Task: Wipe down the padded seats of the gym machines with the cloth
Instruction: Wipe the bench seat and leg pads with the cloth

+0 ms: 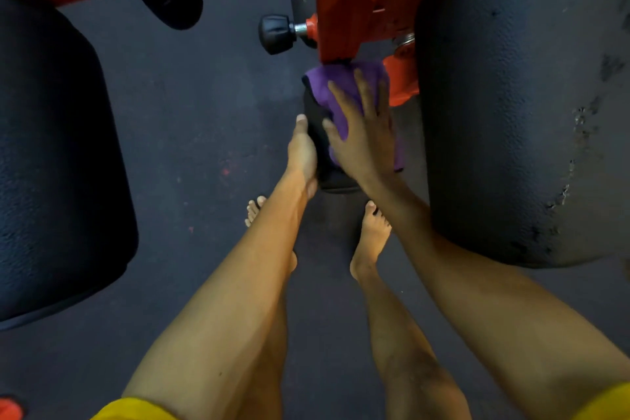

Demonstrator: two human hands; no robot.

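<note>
The right hand point(364, 136) lies flat, fingers spread and straight, pressing a purple cloth point(341, 82) onto the top of a small black seat pad point(316, 141). The cloth reaches past the fingertips to the foot of the red machine frame point(344, 10) and hangs a little over the pad's right side beside the palm. The left hand point(301, 153) clasps the left edge of the same pad, just beside the right hand. Its thumb is stretched along the rim and its other fingers are out of sight under the pad. Beyond the fingertips and slightly left, a black adjustment knob point(276, 34) sticks out from the frame. A large worn black pad point(511, 112) stands close to the right of the right forearm, and another large black pad point(51, 164) sits well off to the left of the left hand. Below the wrists, two bare feet point(371, 239) stand on the dark rubber floor point(204, 129).
</note>
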